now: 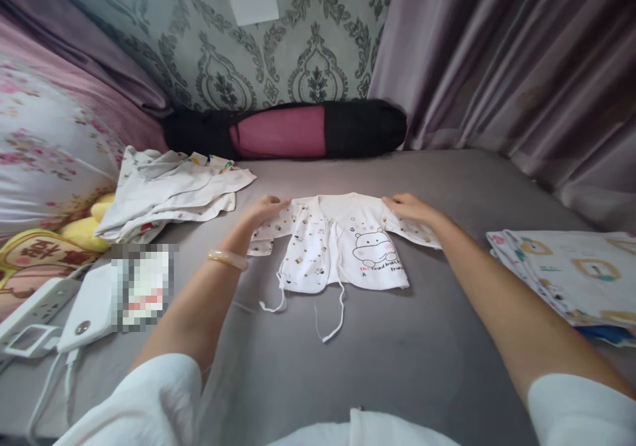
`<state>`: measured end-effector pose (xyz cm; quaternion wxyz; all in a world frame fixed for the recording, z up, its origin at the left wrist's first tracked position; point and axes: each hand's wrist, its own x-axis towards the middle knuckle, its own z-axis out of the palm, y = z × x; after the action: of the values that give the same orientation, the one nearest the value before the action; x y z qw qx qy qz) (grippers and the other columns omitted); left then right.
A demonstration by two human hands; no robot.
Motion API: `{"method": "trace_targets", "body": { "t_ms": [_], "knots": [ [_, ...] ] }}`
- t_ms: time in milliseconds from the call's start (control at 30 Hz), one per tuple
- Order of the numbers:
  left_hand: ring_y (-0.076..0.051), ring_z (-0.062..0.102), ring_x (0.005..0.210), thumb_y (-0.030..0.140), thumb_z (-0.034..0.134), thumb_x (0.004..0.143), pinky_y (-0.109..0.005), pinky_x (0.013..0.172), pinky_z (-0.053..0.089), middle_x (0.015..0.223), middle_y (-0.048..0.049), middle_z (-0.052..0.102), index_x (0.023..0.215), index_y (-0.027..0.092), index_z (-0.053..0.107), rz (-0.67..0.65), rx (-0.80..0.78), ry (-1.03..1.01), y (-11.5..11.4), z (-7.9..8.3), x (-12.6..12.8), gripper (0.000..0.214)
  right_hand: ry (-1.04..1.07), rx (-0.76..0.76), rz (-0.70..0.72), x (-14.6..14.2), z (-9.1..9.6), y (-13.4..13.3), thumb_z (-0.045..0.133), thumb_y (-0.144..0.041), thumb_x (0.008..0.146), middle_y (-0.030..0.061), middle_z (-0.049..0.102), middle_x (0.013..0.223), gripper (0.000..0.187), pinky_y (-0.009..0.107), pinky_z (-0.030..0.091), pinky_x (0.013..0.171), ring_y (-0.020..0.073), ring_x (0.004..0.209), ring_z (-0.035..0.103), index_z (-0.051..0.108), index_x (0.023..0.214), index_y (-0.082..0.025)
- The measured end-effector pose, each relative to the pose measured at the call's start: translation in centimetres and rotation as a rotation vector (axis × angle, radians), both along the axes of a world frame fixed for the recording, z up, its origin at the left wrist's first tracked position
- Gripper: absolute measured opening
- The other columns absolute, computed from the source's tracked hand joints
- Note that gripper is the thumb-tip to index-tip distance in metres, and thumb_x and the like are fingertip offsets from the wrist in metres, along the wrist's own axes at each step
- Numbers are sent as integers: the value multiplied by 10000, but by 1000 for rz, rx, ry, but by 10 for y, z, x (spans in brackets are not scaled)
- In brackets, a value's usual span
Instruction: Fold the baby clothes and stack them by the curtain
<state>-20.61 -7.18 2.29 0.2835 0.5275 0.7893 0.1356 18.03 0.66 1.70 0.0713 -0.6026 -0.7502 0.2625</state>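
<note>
A white baby shirt [308, 254] with a printed cartoon animal and small patterns lies spread on the grey sheet, its sleeves out to both sides. Thin white ties trail from its lower left edge and front opening. My left hand [269, 209] pinches the shirt at the left shoulder, over the sleeve top. At the opposite shoulder, my right hand [408, 207] is closed on the fabric in the same way. Part of each sleeve is hidden behind my hands and forearms. A pale bangle [227, 258] circles my left wrist.
White baby clothes [169, 191] lie piled at the left, near a floral pillow [44, 148]. A power strip [37, 313] and a white device [92, 307] with cables sit nearer. Folded printed cloth [571, 267] rests at the right. A black-and-pink long bag [278, 131] lines the wall.
</note>
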Motion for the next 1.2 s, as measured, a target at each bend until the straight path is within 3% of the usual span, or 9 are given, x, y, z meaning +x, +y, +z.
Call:
{"method": "trace_targets", "body": {
  "t_ms": [133,233,300,467,600,733,900,1033,1200],
  "knots": [
    [-140,508,630,627,649,704,-243,569,342,652,5,555,784,192,645,-99,16,-268,-30,6,-32,442,105,-200,-138,52,7,-12,590,-586,817,59,721,886,412,288,478,699,226,823,645,711,856,-194],
    [-115,454,574,574,713,648,-237,509,294,657,14,536,784,198,619,-184,27,-411,-48,7,-36,411,176,-291,-94,77,9,-23,676,-580,720,30,683,742,386,265,464,616,187,701,617,701,801,-203],
    [-111,432,544,517,724,642,-237,484,270,636,22,516,780,208,594,-163,49,-419,-52,7,-31,362,251,-318,-85,86,11,-28,728,-529,666,31,696,776,356,255,472,612,173,700,623,710,823,-210],
    [-115,439,525,351,629,691,-237,487,287,594,43,481,741,222,516,18,182,-327,-46,6,-13,179,301,-120,-172,89,10,-23,725,-427,662,60,732,813,255,272,488,604,190,701,642,720,795,-210],
    [-140,536,617,375,668,675,-239,537,370,692,19,568,861,201,567,30,191,-220,-43,7,-16,274,205,99,-184,91,1,-17,679,-439,700,67,715,725,246,286,486,602,198,669,632,690,706,-194],
    [-169,598,719,487,742,620,-244,604,415,785,-15,648,951,190,641,-64,99,-260,-49,12,-40,456,138,59,-151,101,-3,-22,671,-362,688,71,734,794,217,298,506,658,219,737,660,709,811,-188],
    [-158,581,697,454,799,544,-238,580,385,787,-22,670,964,189,687,-89,55,-382,-60,18,-75,509,158,43,-132,111,-2,-29,627,-249,660,78,735,934,252,322,514,798,230,873,667,713,888,-187],
    [-145,540,643,403,790,513,-243,578,387,689,15,584,904,186,662,41,136,-370,-62,9,-93,465,161,102,-158,114,-9,-24,585,-221,684,96,729,982,319,353,509,831,240,903,656,714,974,-189],
    [-179,547,710,395,691,615,-272,629,421,735,4,538,986,169,622,161,277,-80,-61,-10,-91,440,-1,182,-204,110,-19,-24,527,-206,748,133,707,1066,402,379,490,886,259,973,646,688,1115,-173]
  ]
}}
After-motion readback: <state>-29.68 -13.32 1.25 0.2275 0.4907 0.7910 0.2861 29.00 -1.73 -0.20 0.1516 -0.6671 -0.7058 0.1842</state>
